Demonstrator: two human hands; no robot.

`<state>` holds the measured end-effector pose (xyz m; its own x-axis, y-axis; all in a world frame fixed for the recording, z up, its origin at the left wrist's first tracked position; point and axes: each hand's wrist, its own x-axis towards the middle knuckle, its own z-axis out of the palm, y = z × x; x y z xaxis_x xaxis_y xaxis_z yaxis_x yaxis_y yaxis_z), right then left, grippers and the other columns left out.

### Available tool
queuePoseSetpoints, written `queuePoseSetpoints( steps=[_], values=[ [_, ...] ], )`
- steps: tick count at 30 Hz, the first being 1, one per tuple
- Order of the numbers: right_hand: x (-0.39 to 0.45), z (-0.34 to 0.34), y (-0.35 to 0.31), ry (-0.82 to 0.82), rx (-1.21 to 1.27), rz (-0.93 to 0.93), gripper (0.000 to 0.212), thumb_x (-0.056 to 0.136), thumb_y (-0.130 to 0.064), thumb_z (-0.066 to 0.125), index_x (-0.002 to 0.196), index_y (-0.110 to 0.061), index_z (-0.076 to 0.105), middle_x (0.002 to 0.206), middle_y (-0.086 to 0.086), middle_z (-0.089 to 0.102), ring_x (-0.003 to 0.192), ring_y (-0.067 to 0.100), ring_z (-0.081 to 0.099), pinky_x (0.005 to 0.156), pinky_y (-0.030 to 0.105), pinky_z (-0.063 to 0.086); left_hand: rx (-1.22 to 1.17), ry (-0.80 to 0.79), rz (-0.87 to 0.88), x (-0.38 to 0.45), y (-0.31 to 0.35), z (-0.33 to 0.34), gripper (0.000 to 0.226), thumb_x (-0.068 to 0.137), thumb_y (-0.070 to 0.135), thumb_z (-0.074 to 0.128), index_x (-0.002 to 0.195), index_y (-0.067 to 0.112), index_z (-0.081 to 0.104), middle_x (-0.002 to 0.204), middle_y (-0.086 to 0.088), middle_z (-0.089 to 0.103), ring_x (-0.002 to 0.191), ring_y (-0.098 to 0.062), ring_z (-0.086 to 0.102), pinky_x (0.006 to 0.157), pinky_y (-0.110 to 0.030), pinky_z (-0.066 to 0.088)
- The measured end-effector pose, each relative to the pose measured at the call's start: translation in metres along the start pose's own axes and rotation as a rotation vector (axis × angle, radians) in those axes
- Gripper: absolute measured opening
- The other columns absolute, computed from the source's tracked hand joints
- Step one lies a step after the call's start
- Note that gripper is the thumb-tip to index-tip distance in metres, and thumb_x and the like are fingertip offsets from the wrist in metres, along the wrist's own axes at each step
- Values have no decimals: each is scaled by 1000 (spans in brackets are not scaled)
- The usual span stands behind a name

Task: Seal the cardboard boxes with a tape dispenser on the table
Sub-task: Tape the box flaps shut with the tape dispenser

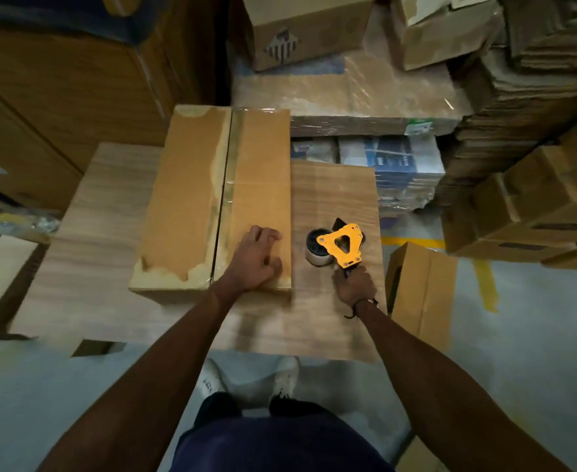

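Box (pixel 212 199) on table (pixel 331 199) pressed by left hand (pixel 256 258), fingers loosely curled; dispenser (pixel 339 247) gripped by right hand (pixel 353 286). No legible writing.

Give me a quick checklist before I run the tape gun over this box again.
1. Tape dispenser gripped by right hand: ok.
2. Left hand steadies the cardboard box on its near right flap: ok.
3. Flaps closed, meeting at centre seam: ok.
4. Seam fully taped: cannot tell; a glossy strip shows along it.
5. Dispenser at the seam: not ok, it sits on the table right of the box.
6. Tape left on roll: cannot tell.
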<state>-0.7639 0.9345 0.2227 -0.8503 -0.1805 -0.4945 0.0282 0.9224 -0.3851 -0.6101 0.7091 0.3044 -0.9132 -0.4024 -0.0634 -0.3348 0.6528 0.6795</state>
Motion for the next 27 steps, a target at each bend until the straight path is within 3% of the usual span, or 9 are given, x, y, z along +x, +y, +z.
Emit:
queuePoseSetpoints(
  steps=[6, 9, 12, 14, 16, 19, 22, 24, 27],
  values=[
    [14, -61, -26, 54, 32, -180, 71, 104, -64, 35, 103, -4, 73, 109, 26, 71, 104, 44, 65, 74, 39, 41, -37, -30, -31, 4, 1, -5, 71, 71, 51, 52, 131, 16, 60, 122, -6, 49, 113, -29, 55, 98, -41, 47],
    [15, -103, -50, -6, 207, -327, 73, 107, -62, 30, 82, -8, 73, 74, 13, 71, 73, 33, 67, 64, 36, 45, -147, -47, -53, 9, -1, -6, 64, 74, 46, 52, 126, 13, 63, 118, -6, 51, 111, -23, 57, 100, -35, 47],
    [6, -140, -84, -177, 423, -373, 74, 107, -62, 23, 79, -8, 65, 57, 2, 57, 46, 16, 48, 45, 28, 38, -207, -23, -72, 7, -5, -3, 46, 82, 33, 51, 120, 11, 66, 113, -7, 53, 106, -23, 57, 97, -33, 47],
    [-1, -159, -106, -345, 491, -341, 81, 103, -70, 19, 80, -5, 60, 57, 5, 50, 44, 16, 41, 45, 27, 34, -210, 2, -83, 9, -6, -2, 34, 86, 22, 52, 114, 11, 67, 106, 0, 54, 103, -23, 57, 94, -33, 47],
    [-9, -167, -126, -501, 528, -325, 82, 100, -75, 17, 79, -5, 56, 58, 3, 44, 45, 16, 36, 46, 26, 32, -279, 16, -162, 15, 5, -6, 26, 94, 24, 53, 108, 9, 69, 100, 5, 58, 102, -26, 59, 88, -32, 46],
    [-29, -161, -152, -688, 550, -321, 82, 97, -79, 17, 75, -9, 51, 58, 1, 39, 45, 15, 32, 43, 25, 31, -884, -3, -632, 22, 36, -38, 46, 105, 50, 46, 96, 11, 69, 96, -11, 69, 84, -28, 67, 71, -32, 49],
    [-52, -143, -174, -819, 541, -347, 80, 96, -80, 17, 75, -10, 50, 59, 0, 37, 46, 14, 30, 44, 25, 30, -1524, -121, -822, 15, 32, -75, 70, 106, 60, 40, 123, -4, 63, 112, -24, 72, 101, -34, 71, 83, -45, 56],
    [-67, -130, -188, -859, 516, -381, 79, 92, -83, 23, 76, -9, 49, 60, -1, 36, 46, 12, 28, 44, 24, 29, -1672, -152, -829, 2, 22, -97, 61, 107, 49, 46, 125, -8, 60, 110, -22, 72, 101, -30, 69, 83, -43, 60],
    [-85, -110, -208, -919, 498, -423, 85, 73, -94, 40, 74, -10, 50, 60, -1, 36, 45, 11, 29, 43, 22, 30, -1629, -214, -871, -16, 7, -121, 38, 105, 29, 51, 116, -5, 64, 98, -14, 69, 81, -20, 66, 67, -30, 62]
  ],
)
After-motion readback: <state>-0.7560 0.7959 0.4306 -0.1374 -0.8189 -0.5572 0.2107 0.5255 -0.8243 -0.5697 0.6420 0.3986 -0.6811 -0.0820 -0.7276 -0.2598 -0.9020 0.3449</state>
